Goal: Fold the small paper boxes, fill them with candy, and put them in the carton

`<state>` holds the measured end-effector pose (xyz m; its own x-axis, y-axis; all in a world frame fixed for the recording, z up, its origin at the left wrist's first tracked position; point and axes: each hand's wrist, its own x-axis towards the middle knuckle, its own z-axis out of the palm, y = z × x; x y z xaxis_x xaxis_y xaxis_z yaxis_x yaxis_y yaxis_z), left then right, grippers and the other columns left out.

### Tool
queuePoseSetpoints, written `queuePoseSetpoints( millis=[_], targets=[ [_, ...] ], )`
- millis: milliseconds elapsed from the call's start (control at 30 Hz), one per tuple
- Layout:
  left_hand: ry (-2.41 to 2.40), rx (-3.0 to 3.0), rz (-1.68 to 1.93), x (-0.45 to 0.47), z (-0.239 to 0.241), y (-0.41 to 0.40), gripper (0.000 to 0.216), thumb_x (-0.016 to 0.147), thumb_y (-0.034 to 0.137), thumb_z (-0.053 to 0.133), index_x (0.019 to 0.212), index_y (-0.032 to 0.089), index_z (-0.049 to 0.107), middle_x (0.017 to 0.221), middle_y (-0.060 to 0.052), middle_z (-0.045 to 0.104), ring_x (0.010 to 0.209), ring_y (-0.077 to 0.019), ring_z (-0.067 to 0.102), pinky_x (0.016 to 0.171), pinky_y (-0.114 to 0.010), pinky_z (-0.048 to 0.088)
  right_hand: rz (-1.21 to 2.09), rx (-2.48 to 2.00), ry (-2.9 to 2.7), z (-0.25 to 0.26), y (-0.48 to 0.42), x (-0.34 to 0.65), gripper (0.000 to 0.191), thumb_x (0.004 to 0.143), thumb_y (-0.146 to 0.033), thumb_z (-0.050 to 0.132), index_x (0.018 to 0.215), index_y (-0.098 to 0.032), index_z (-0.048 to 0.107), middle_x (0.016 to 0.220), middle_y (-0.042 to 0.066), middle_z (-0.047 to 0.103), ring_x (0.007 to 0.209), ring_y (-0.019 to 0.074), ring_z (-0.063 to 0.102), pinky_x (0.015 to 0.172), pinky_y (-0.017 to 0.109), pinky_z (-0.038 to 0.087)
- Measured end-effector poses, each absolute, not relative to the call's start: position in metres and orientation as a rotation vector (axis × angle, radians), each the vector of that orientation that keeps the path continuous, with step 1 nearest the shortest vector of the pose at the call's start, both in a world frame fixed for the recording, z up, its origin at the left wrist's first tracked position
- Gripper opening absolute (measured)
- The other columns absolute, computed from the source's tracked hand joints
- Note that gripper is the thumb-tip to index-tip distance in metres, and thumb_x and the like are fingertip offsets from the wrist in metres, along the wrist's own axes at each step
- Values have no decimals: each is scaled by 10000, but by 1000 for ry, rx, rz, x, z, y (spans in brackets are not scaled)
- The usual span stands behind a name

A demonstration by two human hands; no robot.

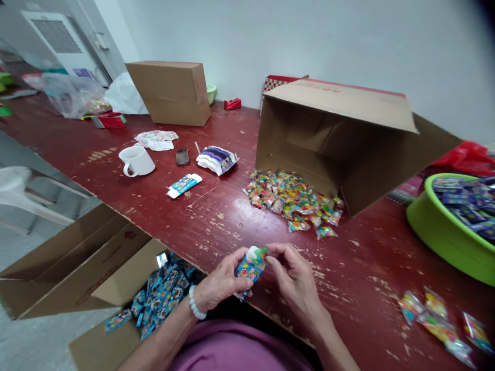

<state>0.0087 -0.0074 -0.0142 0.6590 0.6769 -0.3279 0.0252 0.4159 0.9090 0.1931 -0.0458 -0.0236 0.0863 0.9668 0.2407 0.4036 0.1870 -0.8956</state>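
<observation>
My left hand [220, 282] is closed round a small blue printed box [247, 272], held upright at the table's near edge. My right hand [292, 273] pinches a small clear packet of coloured bits [258, 253] at the box's open top. A pile of the same coloured packets [294, 201] lies on the red table [216, 216] in front of a big cardboard box tipped on its side [340, 139]. A flat unfolded blue box [184, 185] lies further left.
An open carton [116, 278] on the floor at left holds several filled blue boxes. A green basin [444, 232] with blue boxes sits at right, loose packets [441, 322] near it. A white mug [136, 161], a stack of flat boxes [216, 159] and a closed carton [174, 93] stand further back.
</observation>
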Motion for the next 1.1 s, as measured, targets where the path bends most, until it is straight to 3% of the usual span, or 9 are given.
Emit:
queuePoseSetpoints(
  millis=[100, 233, 333, 500, 633, 733, 867, 1033, 1100],
  targets=[
    [790, 1138, 455, 7, -12, -6, 393, 740, 171, 647, 1123, 200, 563, 937, -1, 554, 750, -123, 496, 641, -236, 499, 807, -1424, -1409, -24, -45, 201, 291, 899, -277, 589, 1181, -206, 582, 875, 35, 634, 751, 176, 604, 680, 278, 489],
    [778, 1189, 438, 7, -12, -7, 411, 702, 107, 627, 1107, 177, 604, 915, -1, 571, 768, -121, 488, 632, -198, 456, 893, -1374, -1554, -14, -45, 204, 148, 919, -259, 566, 1006, -210, 675, 865, 33, 655, 787, 176, 616, 714, 276, 479],
    [753, 1188, 453, 9, -12, -9, 388, 719, 120, 633, 1103, 171, 619, 836, 15, 558, 703, -98, 473, 603, -184, 438, 943, -1300, -1657, -7, -43, 202, 164, 945, -232, 530, 955, -228, 694, 860, 28, 658, 796, 175, 616, 723, 275, 472],
    [841, 938, 573, 18, -16, -13, 375, 779, 341, 703, 1099, 175, 599, 757, 24, 549, 570, -83, 483, 502, -196, 463, 791, -1313, -1762, -8, -43, 195, 192, 948, -189, 508, 1025, -246, 674, 861, 28, 663, 784, 183, 598, 744, 297, 454],
    [953, 547, 646, 23, -20, -10, 487, 846, 575, 560, 1008, 123, 642, 681, -34, 624, 476, -126, 560, 423, -237, 479, 734, -1368, -1450, -16, -47, 184, 221, 928, -204, 540, 1140, -237, 593, 1020, 43, 643, 869, 177, 595, 774, 287, 470],
    [954, 450, 723, 24, -22, -8, 402, 833, 510, 614, 922, 119, 652, 647, -36, 643, 456, -138, 579, 410, -252, 502, 725, -1392, -1337, -23, -49, 171, 192, 848, -228, 658, 1034, -220, 613, 931, 24, 615, 784, 164, 574, 688, 263, 466],
    [959, 485, 846, 25, -25, -12, 282, 792, 416, 693, 833, 144, 628, 613, 14, 596, 461, -123, 560, 396, -245, 513, 896, -1257, -1250, -26, -47, 158, 89, 876, -276, 633, 891, -218, 698, 902, 28, 595, 780, 160, 593, 654, 253, 481],
    [924, 576, 879, 24, -23, -16, 313, 823, 421, 663, 1003, 165, 643, 744, 0, 617, 535, -121, 569, 414, -233, 520, 1215, -1170, -1078, -23, -39, 160, 195, 831, -356, 697, 734, -191, 732, 899, 44, 621, 780, 170, 608, 670, 265, 507],
    [922, 616, 890, 24, -21, -17, 340, 826, 422, 661, 1067, 184, 638, 778, -1, 617, 557, -119, 566, 418, -220, 514, 1288, -1166, -959, -23, -36, 161, 190, 781, -376, 747, 825, -191, 727, 897, 42, 655, 776, 173, 615, 670, 267, 512]
  ],
)
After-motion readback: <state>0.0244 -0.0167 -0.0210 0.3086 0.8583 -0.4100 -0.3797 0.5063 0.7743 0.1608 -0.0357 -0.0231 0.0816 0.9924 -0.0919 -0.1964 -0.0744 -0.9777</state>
